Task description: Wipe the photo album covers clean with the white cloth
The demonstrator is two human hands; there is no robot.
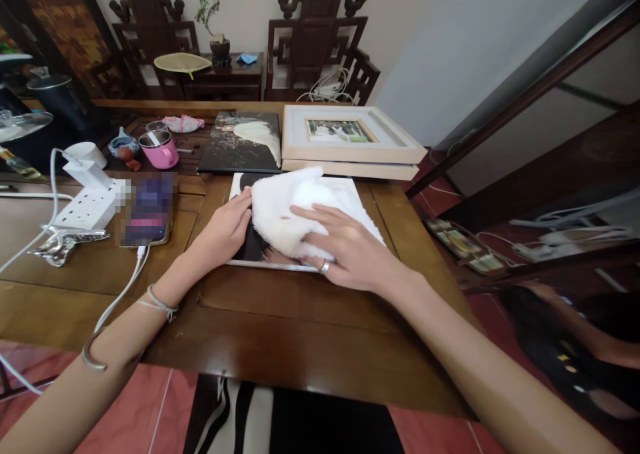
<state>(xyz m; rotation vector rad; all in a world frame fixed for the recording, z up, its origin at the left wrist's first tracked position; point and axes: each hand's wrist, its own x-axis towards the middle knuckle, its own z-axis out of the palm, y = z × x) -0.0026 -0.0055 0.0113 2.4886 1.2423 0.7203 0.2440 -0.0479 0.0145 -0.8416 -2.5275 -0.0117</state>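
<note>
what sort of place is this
Probably a sitting room in a home, judging by the carved wooden chair near the wall, the potted plant beside it, and the pink mug on the big table.

Out to the left of the left hand (pixel 227 231), here's a phone (pixel 149 207) with a white charging cable (pixel 136 277) at its near end, and just beyond it a white power strip (pixel 90 207). Farther ahead on that side, a pink mug (pixel 160 151) beside a small blue vessel (pixel 123 143). Now look well beyond both hands: a potted plant (pixel 220 47) and a round fan (pixel 183 63) at a side table (pixel 239 71), carved chairs (pixel 313 44) flanking it. And far right of the right hand (pixel 353 251), a blurred person's arm (pixel 580 327)!
</note>
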